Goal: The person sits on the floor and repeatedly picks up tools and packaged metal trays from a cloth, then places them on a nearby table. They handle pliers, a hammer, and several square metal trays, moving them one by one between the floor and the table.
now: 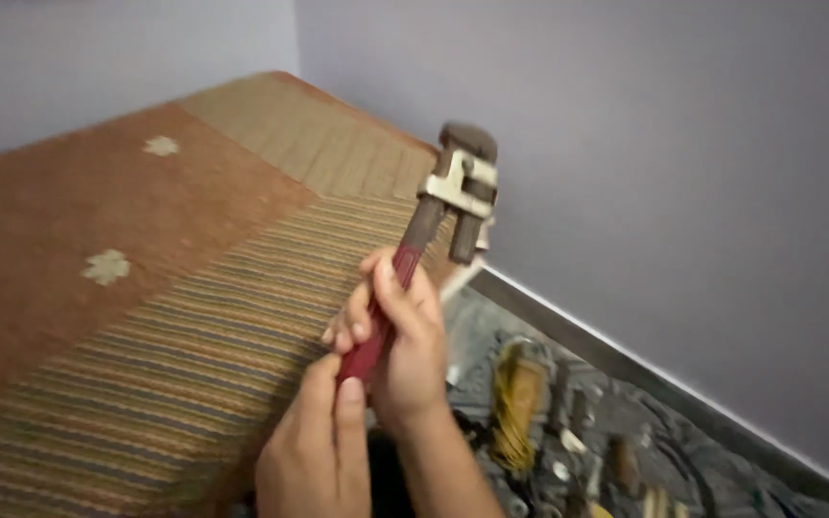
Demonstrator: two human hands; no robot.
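Observation:
A pipe wrench (461, 187) with a worn grey-brown jaw and a red handle is held upright in front of me, jaw at the top. My right hand (403, 336) is wrapped around the middle of the red handle. My left hand (314, 451) is just below it, its fingertips closed on the handle's lower end. The wrench's jaw is clamped on nothing and stands out against the grey wall.
A bed (146, 278) with a brown, flower-patterned and striped cover fills the left side. A grey wall (674, 192) with a dark baseboard (626, 369) runs along the right. On the floor below lie jumbled tools and a yellow coil of wire (515, 403).

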